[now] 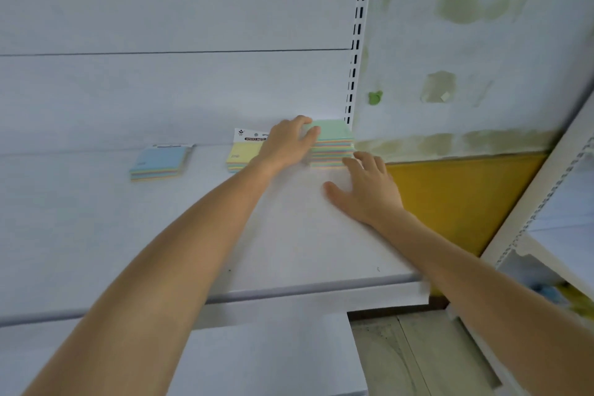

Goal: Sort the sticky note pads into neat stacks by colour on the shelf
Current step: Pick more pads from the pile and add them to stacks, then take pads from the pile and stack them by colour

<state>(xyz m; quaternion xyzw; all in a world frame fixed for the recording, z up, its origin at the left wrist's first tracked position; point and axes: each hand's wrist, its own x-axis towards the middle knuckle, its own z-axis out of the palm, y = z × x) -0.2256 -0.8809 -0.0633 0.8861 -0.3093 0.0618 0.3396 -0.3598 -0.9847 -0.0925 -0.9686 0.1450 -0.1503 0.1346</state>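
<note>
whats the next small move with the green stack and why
Probably bring the right hand in against the front of the green-topped stack and nudge its edges square while the left hand steadies it. The left hand's fingers curl over the stack's top left edge, the right fingertips sit open by its front corner, and its layers look slightly uneven.

Both bare forearms stretch forward, the left crossing toward the right. The left grip [289, 146] curls its fingers over the edge of the stack of pads [334, 135]. The right grip [366, 190] lies palm down, fingers spread and straight.
</note>
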